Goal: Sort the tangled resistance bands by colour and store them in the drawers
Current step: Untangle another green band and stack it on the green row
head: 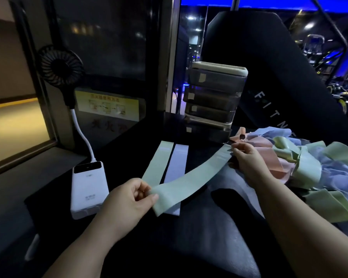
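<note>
A green band spans above the counter, left hand pinching its near end, right hand its far end; pile at right edge, drawers behind.

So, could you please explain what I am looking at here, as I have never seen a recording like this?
There is no machine here. The single picture comes from a camera worn on a person's head, looking down at their bare hands. The left hand and the right hand each pinch one end of a pale green band, held between them. On the dark table a flat green band and a lilac band lie side by side. To the right is a tangled pile of pink, green and lilac bands. Behind stands a stack of drawers. On the left are a white power bank and a small fan.
</note>
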Available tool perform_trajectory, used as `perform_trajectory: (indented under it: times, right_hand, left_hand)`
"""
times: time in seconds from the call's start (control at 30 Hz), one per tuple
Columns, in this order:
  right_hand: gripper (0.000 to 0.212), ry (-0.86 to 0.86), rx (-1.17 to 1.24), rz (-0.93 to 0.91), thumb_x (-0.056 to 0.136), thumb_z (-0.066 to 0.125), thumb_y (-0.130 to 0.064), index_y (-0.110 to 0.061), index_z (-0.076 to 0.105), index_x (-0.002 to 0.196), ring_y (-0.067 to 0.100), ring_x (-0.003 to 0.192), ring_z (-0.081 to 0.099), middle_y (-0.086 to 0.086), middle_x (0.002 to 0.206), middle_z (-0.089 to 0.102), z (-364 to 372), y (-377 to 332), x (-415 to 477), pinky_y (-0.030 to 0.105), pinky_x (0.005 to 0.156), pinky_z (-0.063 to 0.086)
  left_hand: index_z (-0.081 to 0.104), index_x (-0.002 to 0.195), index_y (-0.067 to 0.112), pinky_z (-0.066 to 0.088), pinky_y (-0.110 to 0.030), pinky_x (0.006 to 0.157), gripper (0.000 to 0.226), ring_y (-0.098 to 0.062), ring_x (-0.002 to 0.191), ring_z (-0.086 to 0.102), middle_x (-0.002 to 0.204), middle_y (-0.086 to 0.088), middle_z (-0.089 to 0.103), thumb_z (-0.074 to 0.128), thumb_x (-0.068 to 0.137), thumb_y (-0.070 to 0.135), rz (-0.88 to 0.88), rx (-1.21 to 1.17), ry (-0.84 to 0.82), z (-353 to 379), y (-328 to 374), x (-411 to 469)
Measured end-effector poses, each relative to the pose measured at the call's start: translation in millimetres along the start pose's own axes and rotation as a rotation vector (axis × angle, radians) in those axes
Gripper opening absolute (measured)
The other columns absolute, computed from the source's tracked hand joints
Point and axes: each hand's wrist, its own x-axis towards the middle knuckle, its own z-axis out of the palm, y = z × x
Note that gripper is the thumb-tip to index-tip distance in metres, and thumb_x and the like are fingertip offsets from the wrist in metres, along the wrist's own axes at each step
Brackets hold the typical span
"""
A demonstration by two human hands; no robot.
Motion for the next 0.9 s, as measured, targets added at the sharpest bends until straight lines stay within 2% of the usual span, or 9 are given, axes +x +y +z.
perform_trajectory:
  times: [0.03, 0.13, 0.23, 0.4, 0.57, 0.67, 0.73, 0.83, 0.9]
  right_hand:
    - [0.008, -0.038, 0.015, 0.012, 0.097, 0.055, -0.006, -0.012, 0.059, 0.101, 0.017, 0.065, 0.055, 0.009, 0.082, 0.059, 6.5, -3.6, 1.1, 0.029, 0.06, 0.05]
    - [0.026, -0.083, -0.018, 0.02, 0.088, 0.064, 0.002, -0.008, 0.058, 0.111, 0.019, 0.069, 0.06, 0.009, 0.086, 0.061, 26.6, -10.4, 11.1, 0.03, 0.06, 0.055]
    - [0.033, -0.056, -0.165, -0.051, 0.08, 0.066, 0.001, -0.028, 0.059, 0.096, 0.023, 0.079, 0.064, 0.005, 0.095, 0.067, 49.1, -16.1, 21.7, 0.044, 0.077, 0.056]
    - [0.032, -0.013, -0.259, -0.101, 0.077, 0.066, 0.001, -0.029, 0.055, 0.08, 0.018, 0.06, 0.058, 0.006, 0.078, 0.067, 83.8, -21.9, 34.9, 0.033, 0.059, 0.05]
    - [0.026, -0.017, -0.364, -0.133, 0.081, 0.07, -0.004, -0.025, 0.061, 0.069, 0.017, 0.064, 0.06, -0.003, 0.068, 0.064, 119.0, -16.8, 46.0, 0.027, 0.062, 0.051]
    - [0.017, -0.062, -0.352, -0.119, 0.079, 0.081, -0.016, -0.024, 0.068, 0.072, 0.013, 0.07, 0.066, -0.005, 0.071, 0.068, 137.3, -10.9, 50.6, 0.023, 0.067, 0.053]
    - [0.012, -0.08, -0.399, -0.153, 0.08, 0.08, -0.02, -0.026, 0.071, 0.075, 0.015, 0.077, 0.069, -0.005, 0.078, 0.071, 147.2, -6.7, 55.6, 0.026, 0.073, 0.055]
    - [0.003, -0.114, -0.466, -0.17, 0.084, 0.076, -0.021, -0.021, 0.074, 0.086, 0.011, 0.076, 0.064, -0.004, 0.085, 0.069, 160.5, 0.0, 61.0, 0.014, 0.061, 0.045]
    - [0.005, -0.13, -0.507, -0.197, 0.087, 0.073, -0.021, -0.017, 0.074, 0.091, 0.012, 0.078, 0.062, -0.002, 0.088, 0.069, 168.3, 5.7, 63.4, 0.016, 0.061, 0.045]
  left_hand:
    - [0.061, 0.082, 0.025, 0.04, -0.016, 0.055, 0.014, -0.004, 0.059, 0.055, 0.074, 0.0, 0.067, 0.071, 0.084, 0.035, 0.007, 0.013, 0.02, -1.5, -1.4, -1.1]
    - [0.057, 0.087, 0.027, 0.037, -0.012, 0.051, 0.014, -0.001, 0.054, 0.053, 0.07, 0.003, 0.066, 0.07, 0.085, 0.033, 0.018, -0.017, 0.049, -4.6, -5.0, -4.2]
    - [0.054, 0.088, 0.028, 0.039, -0.012, 0.051, 0.015, -0.001, 0.053, 0.052, 0.065, 0.009, 0.064, 0.069, 0.086, 0.03, 0.042, -0.022, 0.09, -2.7, -10.9, -6.4]
    - [0.048, 0.079, 0.027, 0.039, -0.019, 0.052, 0.022, -0.006, 0.051, 0.048, 0.061, 0.01, 0.058, 0.069, 0.083, 0.033, 0.102, -0.004, 0.186, 4.2, -19.0, -11.2]
    - [0.04, 0.08, 0.038, 0.037, -0.018, 0.052, 0.024, -0.005, 0.065, 0.054, 0.071, 0.024, 0.058, 0.064, 0.08, 0.044, 0.188, 0.118, 0.253, 7.8, -19.6, -7.7]
    - [0.039, 0.08, 0.038, 0.036, -0.018, 0.049, 0.022, -0.007, 0.061, 0.055, 0.072, 0.021, 0.059, 0.058, 0.08, 0.049, 0.185, 0.174, 0.28, 12.2, -24.1, -4.2]
    - [0.037, 0.076, 0.034, 0.03, -0.016, 0.042, 0.022, -0.008, 0.044, 0.049, 0.051, 0.009, 0.051, 0.051, 0.076, 0.052, 0.222, 0.248, 0.288, 18.7, -32.6, -1.5]
    - [0.034, 0.075, 0.033, 0.033, -0.022, 0.035, 0.02, -0.006, 0.037, 0.045, 0.043, 0.011, 0.043, 0.045, 0.072, 0.049, 0.239, 0.291, 0.315, 24.5, -37.8, 0.9]
    - [0.032, 0.076, 0.034, 0.034, -0.024, 0.034, 0.018, -0.007, 0.036, 0.045, 0.043, 0.01, 0.042, 0.043, 0.073, 0.048, 0.231, 0.314, 0.325, 26.4, -39.1, 2.6]
